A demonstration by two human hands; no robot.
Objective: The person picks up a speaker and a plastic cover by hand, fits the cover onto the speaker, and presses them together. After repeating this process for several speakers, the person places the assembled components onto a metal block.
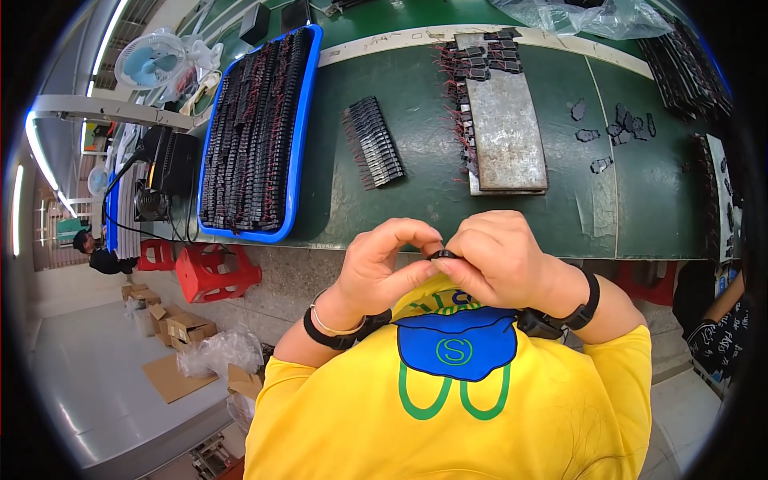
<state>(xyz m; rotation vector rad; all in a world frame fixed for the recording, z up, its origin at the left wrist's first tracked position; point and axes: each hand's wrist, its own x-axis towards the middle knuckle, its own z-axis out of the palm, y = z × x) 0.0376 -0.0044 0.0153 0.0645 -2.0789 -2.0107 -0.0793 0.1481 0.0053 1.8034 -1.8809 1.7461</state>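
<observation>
Close to my chest, in front of the table edge, both hands meet around a small black part (442, 254). My left hand (386, 264) pinches it between thumb and forefinger. From the other side my right hand (500, 254) grips it with thumb and curled fingers, which hide most of it. Beyond my hands, a metal plate (512, 128) lies on the green table (424, 216), with small black parts with red wires (488, 58) along its far end and left side. Left of the plate lies a neat row of similar parts (374, 142).
A blue tray (294, 160) packed with rows of black parts stands at the left. Loose black pieces (628, 124) are scattered on the right. Red stools (212, 274), cardboard boxes (188, 326) and a fan (148, 62) are at the left. A person's arm (724, 300) shows at the far right.
</observation>
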